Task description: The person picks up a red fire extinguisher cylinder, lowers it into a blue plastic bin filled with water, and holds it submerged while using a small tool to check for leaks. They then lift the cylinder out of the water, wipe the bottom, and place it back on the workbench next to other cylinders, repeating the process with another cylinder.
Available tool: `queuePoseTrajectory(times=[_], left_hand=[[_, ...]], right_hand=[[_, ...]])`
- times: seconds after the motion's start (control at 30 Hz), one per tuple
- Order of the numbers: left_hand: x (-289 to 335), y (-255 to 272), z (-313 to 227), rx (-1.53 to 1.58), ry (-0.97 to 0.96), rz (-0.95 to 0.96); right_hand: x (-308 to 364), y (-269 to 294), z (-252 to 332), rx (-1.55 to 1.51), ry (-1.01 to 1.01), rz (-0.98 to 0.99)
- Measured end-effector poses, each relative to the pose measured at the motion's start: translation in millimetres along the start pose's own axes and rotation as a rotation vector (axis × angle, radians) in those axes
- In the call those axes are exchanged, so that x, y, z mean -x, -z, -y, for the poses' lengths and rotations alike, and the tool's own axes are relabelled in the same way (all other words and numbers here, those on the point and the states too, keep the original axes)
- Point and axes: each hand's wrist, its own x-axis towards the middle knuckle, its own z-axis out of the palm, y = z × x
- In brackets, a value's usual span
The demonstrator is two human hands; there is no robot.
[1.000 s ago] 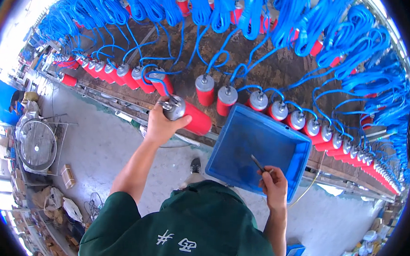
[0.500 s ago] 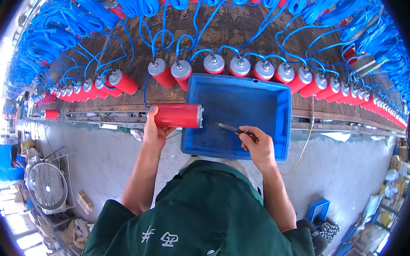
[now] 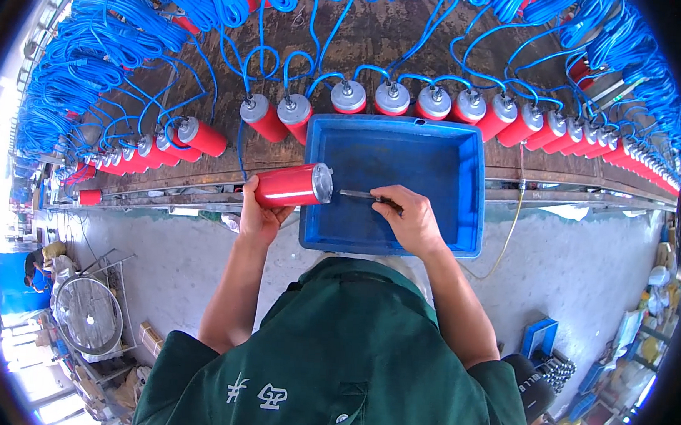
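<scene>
My left hand (image 3: 261, 216) is wrapped round the closed end of a red cylinder (image 3: 289, 187), holding it level over the left rim of a blue plastic tub (image 3: 476, 190). The cylinder's silver end faces right, over the tub. My right hand (image 3: 409, 218) pinches a slim tool with a thin, blade-like metal tip (image 3: 359, 194); its exact kind is hard to make out. The tip points left at the silver end, with a small gap between them. Most of the tool's handle is hidden inside my fingers.
Behind the tub, a long row of red cylinders with silver caps (image 3: 434, 102) lines the dark workbench (image 3: 380, 37). Blue cables (image 3: 93, 84) run from the caps to coiled bundles. A round fan (image 3: 89, 315) stands at lower left, a small blue crate (image 3: 539, 338) at lower right.
My right hand has moved left and slightly up, bringing the tool tip close to the cylinder. The cylinder's silver end has tipped up and turned more into view.
</scene>
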Motion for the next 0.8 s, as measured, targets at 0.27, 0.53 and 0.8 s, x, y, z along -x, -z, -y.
queuePoseTrajectory(times=[0.27,0.53,0.8], left_hand=[[0.9,-1.4,-2.3,-0.033,-0.019,0.019],[-3.2,2.3,-3.3,-0.056,-0.038,0.077],[-4.6,0.9,-1.0,-0.108,-0.078,0.083]], right_hand=[[-11.2,-9.2,-5.9,0.012,0.044,0.023],[-25.7,-4.6,-4.7,-0.136,-0.288,0.155],[-20.6,-42.7,-24.7,-0.728,-0.546,-0.111]])
